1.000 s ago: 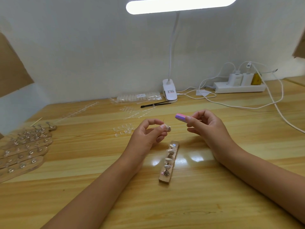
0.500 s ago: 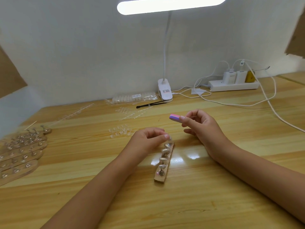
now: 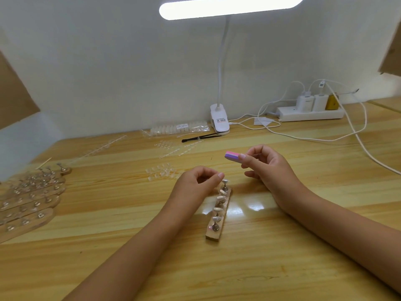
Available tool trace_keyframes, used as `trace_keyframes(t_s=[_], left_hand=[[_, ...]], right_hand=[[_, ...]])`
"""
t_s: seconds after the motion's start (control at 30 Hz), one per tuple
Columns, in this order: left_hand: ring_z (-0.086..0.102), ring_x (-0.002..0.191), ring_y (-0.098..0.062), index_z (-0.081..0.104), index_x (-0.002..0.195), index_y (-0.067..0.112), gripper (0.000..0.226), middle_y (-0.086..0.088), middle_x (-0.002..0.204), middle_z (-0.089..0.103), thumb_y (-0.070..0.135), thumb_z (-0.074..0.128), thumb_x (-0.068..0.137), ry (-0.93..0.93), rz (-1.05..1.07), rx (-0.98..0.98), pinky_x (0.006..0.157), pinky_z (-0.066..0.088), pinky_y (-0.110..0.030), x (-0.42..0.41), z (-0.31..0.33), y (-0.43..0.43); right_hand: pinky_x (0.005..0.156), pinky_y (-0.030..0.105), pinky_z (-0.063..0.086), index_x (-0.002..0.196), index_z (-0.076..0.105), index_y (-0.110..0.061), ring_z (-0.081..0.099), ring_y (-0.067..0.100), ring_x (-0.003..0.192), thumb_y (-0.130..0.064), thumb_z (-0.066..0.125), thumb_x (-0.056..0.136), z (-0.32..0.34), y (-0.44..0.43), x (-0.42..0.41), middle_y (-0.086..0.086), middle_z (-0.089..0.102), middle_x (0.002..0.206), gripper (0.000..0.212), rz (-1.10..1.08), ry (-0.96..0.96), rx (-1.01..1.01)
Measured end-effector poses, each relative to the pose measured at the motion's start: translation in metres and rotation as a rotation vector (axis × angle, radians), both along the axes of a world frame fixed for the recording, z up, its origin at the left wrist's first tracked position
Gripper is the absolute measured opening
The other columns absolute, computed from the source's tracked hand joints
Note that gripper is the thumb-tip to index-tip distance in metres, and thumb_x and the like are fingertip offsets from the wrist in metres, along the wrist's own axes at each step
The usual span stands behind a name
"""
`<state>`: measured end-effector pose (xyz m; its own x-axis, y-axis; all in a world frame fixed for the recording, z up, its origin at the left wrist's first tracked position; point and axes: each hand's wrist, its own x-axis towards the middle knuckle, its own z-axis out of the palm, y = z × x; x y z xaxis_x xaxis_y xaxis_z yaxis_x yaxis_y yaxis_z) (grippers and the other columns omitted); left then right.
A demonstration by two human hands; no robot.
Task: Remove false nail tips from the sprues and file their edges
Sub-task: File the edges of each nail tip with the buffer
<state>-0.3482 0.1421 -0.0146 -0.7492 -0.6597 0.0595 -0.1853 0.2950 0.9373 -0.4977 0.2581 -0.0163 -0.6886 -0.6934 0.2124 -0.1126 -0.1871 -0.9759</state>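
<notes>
False nail tips [image 3: 221, 198], small, pale and pearly, sat on a row of little metal stands set along a narrow wooden strip [image 3: 213, 236]. The strip lay on the light wooden table [image 3: 112, 224] between the two forearms.

The left hand [image 3: 195, 183] was at the far end of the strip with its fingers curled. Its thumb and forefinger were drawn together, and the forefinger's tip was right against the farthest stand [image 3: 224, 181]. Whether a tip was pinched between them could not be told.

The right hand [image 3: 269, 168] was beyond the strip and apart from it. It pinched a pink and purple buffing block [image 3: 232, 155] between thumb and fingers, with the block's free end pointing toward the left.

A scatter of loose clear nail tips [image 3: 161, 171] lay on the table just past the left hand. Farther back were thin clear plastic sprues [image 3: 173, 149], a clear packet of white tips [image 3: 180, 128] and a slim black tool [image 3: 201, 137]. A white clip-on desk lamp [image 3: 219, 122] stood against the wall, its glowing bar overhead. To its right a white power strip [image 3: 310, 114] held plugged-in chargers, and white cables [image 3: 303, 139] trailed from it across the wood. At the left edge was a fanned pile of wooden stand strips [image 3: 28, 203].
</notes>
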Motion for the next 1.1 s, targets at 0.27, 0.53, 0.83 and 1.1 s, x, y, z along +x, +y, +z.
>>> trace_keyframes(t_s=[0.27, 0.53, 0.83, 1.1], left_hand=[[0.062, 0.074, -0.003, 0.075, 0.092, 0.026, 0.018, -0.004, 0.088, 0.07, 0.01, 0.07, 0.089, -0.162, -0.257, -0.04, 0.073, 0.053, -0.019, 0.019, 0.011, -0.016], [0.057, 0.077, -0.004, 0.076, 0.091, 0.041, 0.008, 0.0, 0.09, 0.068, 0.035, 0.075, 0.085, -0.226, -0.351, -0.135, 0.072, 0.047, -0.02, 0.022, 0.011, -0.019], [0.06, 0.064, 0.003, 0.075, 0.089, 0.028, 0.008, 0.019, 0.084, 0.073, 0.031, 0.068, 0.091, 0.037, -0.026, 0.06, 0.058, 0.047, -0.013, 0.015, 0.007, -0.015], [0.072, 0.077, -0.009, 0.069, 0.103, 0.012, 0.014, -0.003, 0.083, 0.076, 0.009, 0.067, 0.09, 0.344, 0.094, 0.502, 0.063, 0.054, -0.015, 0.013, 0.007, -0.013]], right_hand=[[0.068, 0.019, 0.054, 0.09, 0.061, -0.017, 0.064, 0.001, 0.075, -0.022, 0.071, 0.087, -0.001, 0.001, -0.001, -0.005, 0.065, 0.084, 0.012, 0.01, -0.008, 0.003], [0.069, 0.02, 0.054, 0.091, 0.062, -0.018, 0.065, 0.003, 0.078, -0.025, 0.071, 0.086, 0.0, 0.002, 0.0, -0.005, 0.066, 0.085, 0.013, 0.028, -0.005, 0.026], [0.074, 0.022, 0.056, 0.092, 0.066, -0.014, 0.066, 0.009, 0.083, -0.02, 0.072, 0.085, -0.001, 0.002, 0.0, -0.003, 0.068, 0.085, 0.011, 0.039, -0.057, 0.003], [0.075, 0.022, 0.057, 0.096, 0.065, -0.008, 0.073, 0.024, 0.095, -0.022, 0.076, 0.07, 0.003, 0.004, 0.005, 0.012, 0.069, 0.103, 0.032, 0.135, -0.156, -0.099]])
